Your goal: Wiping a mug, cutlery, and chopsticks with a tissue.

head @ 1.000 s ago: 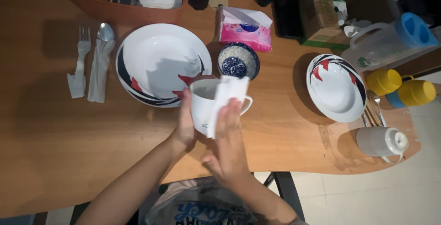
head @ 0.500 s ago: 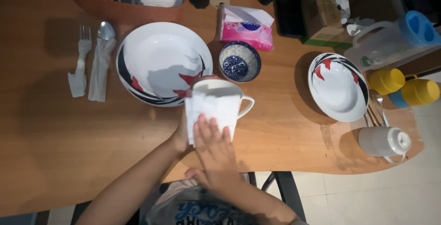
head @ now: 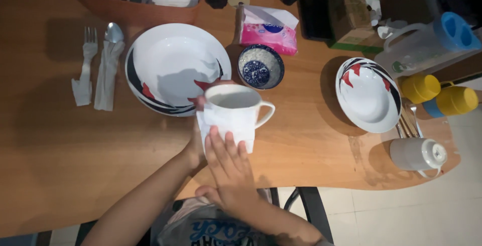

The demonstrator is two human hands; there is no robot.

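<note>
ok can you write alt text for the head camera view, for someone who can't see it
Seen from above, a person's left hand holds a white mug over a wooden table while the right hand presses a white tissue against its side. Beyond it lie a large white plate, a small blue patterned bowl and a pink tissue pack.

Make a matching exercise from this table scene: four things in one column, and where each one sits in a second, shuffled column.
Things:
1. white mug
2. fork
3. small blue bowl
4. yellow cups

Places:
A. far left of the table, wrapped in a napkin
B. right edge, below the clear pitcher
C. held up, a white tissue pressed on it by the right hand
D. just in front of the pink tissue pack

Pairs: 1-C, 2-A, 3-D, 4-B
</note>
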